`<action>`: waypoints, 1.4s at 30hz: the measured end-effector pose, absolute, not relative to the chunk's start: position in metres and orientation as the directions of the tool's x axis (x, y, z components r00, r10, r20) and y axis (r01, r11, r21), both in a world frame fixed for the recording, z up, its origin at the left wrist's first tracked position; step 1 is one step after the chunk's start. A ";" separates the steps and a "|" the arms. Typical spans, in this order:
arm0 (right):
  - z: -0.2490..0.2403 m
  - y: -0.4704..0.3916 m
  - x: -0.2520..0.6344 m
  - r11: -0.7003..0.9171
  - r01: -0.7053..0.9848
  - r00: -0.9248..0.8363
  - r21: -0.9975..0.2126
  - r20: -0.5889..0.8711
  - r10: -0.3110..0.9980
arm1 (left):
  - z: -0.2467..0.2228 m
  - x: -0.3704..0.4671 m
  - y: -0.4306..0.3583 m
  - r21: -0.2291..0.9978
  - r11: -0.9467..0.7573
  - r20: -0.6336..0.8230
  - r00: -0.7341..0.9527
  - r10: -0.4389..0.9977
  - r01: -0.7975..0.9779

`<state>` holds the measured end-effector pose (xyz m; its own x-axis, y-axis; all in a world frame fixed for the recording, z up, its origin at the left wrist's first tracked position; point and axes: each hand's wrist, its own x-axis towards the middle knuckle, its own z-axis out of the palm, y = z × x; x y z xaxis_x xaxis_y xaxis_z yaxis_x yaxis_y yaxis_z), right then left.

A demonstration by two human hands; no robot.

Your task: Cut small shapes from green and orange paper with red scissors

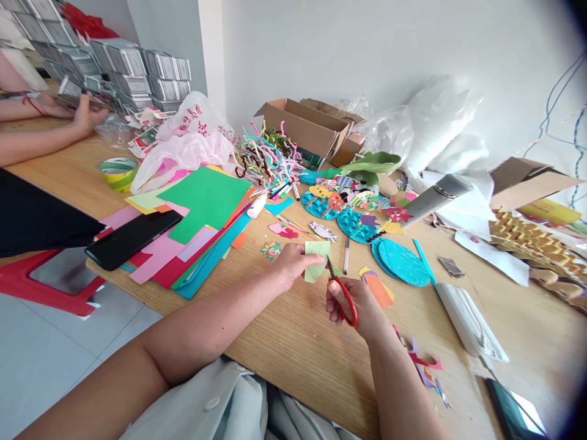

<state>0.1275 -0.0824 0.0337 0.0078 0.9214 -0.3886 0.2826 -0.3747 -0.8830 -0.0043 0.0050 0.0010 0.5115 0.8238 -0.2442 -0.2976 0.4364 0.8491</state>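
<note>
My left hand (293,266) pinches a small piece of light green paper (316,261) above the table, with faint drawn lines on it. In my right hand (360,305) is a pair of scissors (345,294) with red handles, its blades at the paper's right edge. Just beyond my hands lie a pink and red paper cutout (283,230), a white fish cutout (323,231), a pen (347,255) and a small heap of colored paper bits (271,250). Orange and yellow paper pieces (378,288) rest right of the scissors.
At left, a black phone (132,239) lies on stacked colored paper (211,195). Pipe cleaners (268,156), cardboard boxes (307,125) and blue discs (406,261) spread across the back. A white power strip (471,321) and paper scraps (426,362) lie right. Another person's hands (76,110) are far left.
</note>
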 end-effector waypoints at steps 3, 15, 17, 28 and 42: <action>0.033 -0.083 0.128 -0.375 0.274 0.003 -0.886 -0.389 0.921 | 0.002 -0.004 0.005 0.845 0.444 -0.252 0.511 0.822 -0.298; 0.031 -0.083 0.131 -0.378 0.293 0.015 -0.878 -0.391 0.920 | 0.005 -0.005 0.004 0.846 0.436 -0.251 0.492 0.833 -0.307; 0.031 -0.082 0.131 -0.371 0.297 0.014 -0.880 -0.385 0.923 | 0.006 -0.005 0.004 0.844 0.441 -0.255 0.493 0.832 -0.306; 0.033 -0.084 0.132 -0.349 0.293 -0.010 -0.890 -0.368 0.930 | 0.005 -0.005 0.004 0.832 0.447 -0.241 0.512 0.824 -0.328; 0.033 -0.083 0.133 -0.324 0.254 -0.103 -0.911 -0.359 0.928 | 0.010 -0.006 0.006 0.856 0.449 -0.245 0.567 0.787 -0.254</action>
